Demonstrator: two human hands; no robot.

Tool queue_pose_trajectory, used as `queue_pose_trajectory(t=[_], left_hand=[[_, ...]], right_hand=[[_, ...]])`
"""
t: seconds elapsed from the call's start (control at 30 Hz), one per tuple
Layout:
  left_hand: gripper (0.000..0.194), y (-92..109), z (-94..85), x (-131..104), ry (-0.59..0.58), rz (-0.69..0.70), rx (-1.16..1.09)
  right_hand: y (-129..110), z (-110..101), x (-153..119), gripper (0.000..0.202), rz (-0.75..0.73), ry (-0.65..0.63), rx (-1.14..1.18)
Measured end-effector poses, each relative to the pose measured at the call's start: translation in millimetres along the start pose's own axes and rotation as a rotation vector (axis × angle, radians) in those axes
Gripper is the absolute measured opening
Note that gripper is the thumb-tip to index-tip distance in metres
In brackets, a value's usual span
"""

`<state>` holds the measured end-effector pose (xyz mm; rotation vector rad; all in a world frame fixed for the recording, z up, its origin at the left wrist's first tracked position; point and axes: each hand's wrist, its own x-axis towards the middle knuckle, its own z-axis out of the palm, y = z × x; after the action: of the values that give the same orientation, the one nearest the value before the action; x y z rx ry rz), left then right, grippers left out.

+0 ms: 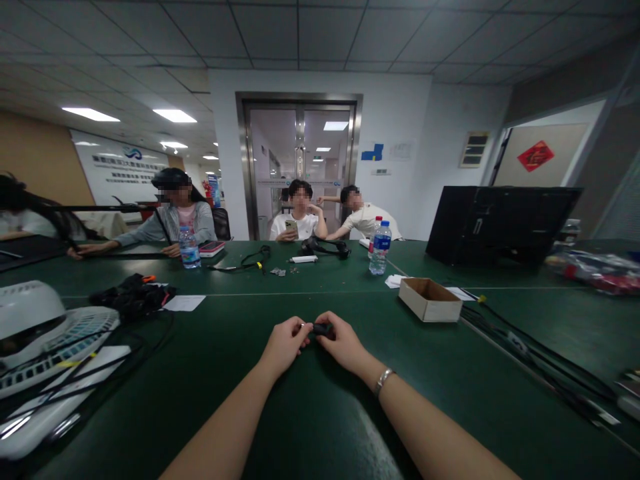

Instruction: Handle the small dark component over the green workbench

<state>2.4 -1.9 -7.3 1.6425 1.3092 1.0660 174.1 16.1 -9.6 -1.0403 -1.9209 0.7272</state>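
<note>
The small black object [323, 328] is largely hidden by the fingers [302, 331]; its kind cannot be told.

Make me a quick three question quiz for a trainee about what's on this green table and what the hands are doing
1. True or false: both hands grip the small black part together.
2. Which lies nearest the right hand? A) cardboard box B) water bottle C) black monitor
3. Fill in: the right wrist wears a ____.

Key
1. True: the left hand and the right hand pinch it from either side, low over the green table.
2. A, the open box just beyond and to the right.
3. Bracelet, a silver one.
</note>
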Motion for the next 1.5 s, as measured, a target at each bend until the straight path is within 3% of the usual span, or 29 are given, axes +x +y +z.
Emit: queue_pose_trajectory(t=[0.7, 1.13, 1.5], left_hand=[[0.030, 4.2, -2.3, -1.2, -0.038, 0.076, -0.063], [0.018, -1.6, -3.5, 3.3, 0.022, 0.141, -0.082], [0.033, 10.4, -9.7, -0.1, 0.009, 0.126, -0.234]], right_hand=[[-7.4, -2.7, -1.2, 0.023, -0.022, -0.022, -0.018], [-2.4, -0.6, -0.9, 0.018, 0.035, -0.052, 0.023], [-4.2, -1.4, -1.4, 0.018, 0.066, -0.058, 0.031]])
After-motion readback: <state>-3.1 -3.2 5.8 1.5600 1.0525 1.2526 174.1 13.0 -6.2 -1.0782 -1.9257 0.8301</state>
